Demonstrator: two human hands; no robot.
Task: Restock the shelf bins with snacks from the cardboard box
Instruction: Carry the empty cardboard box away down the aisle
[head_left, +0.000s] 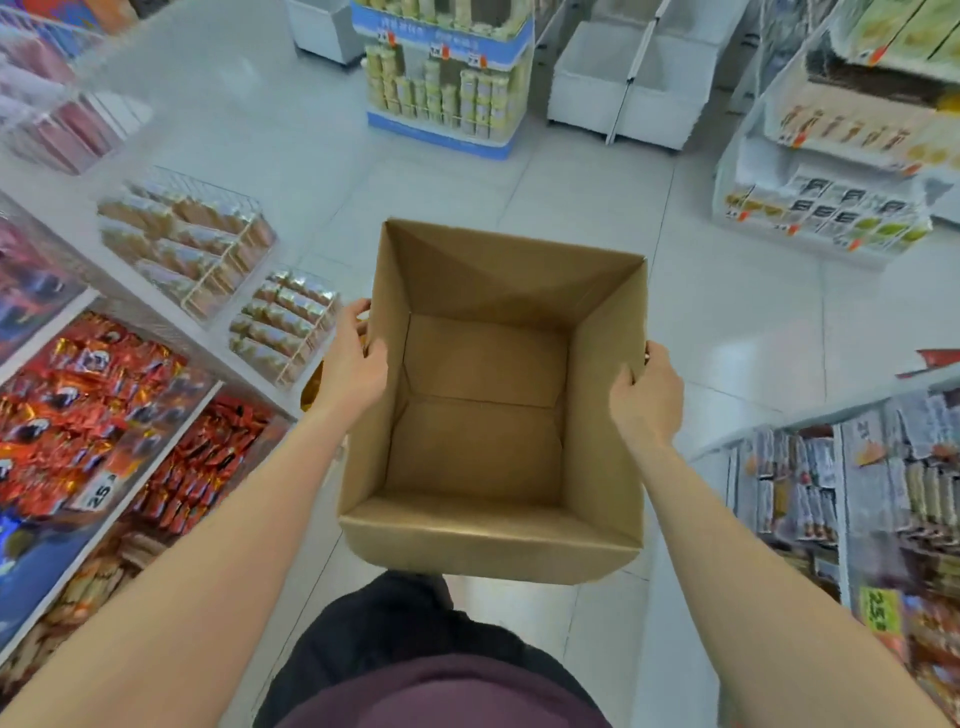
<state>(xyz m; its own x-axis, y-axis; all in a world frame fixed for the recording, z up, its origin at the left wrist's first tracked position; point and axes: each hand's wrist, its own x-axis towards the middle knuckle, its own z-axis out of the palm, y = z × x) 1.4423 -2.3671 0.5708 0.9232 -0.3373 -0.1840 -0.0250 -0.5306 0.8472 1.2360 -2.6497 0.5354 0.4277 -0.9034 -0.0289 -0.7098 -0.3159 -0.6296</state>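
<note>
Holding the cardboard box (488, 415) out in front of the body with both hands, clear of every shelf and above the white tiled floor (727, 322) of a shop aisle. Carrying it open side up, brown bottom flaps in plain view inside, near wall towards the dark trousers (395, 634), far wall towards a blue display stand (447, 78) across the aisle. Clasping the left wall with the left hand (356, 369) close to the far corner, thumb over the rim onto the inner face, fingers (357, 314) curled round the outer face. Clasping the right wall with the right hand (647, 397) roughly opposite, thumb likewise on the inner face, the rest wrapped round the outside and mostly out of sight. Pinning the box by its two side walls, squarely between the two grasping hands, both firmly closed on cardboard. Passing, on the left, low shelf bins (156, 467) packed with red packets (78, 415), and just beyond them clear trays (187, 239) of tan wrapped snacks. Passing, on the right, more bins of grey and brown packets (810, 483) with a yellow price tag (880, 610) on the front edge. Facing white tubs (639, 78) beside the display stand at the far end, well apart from the box.
</note>
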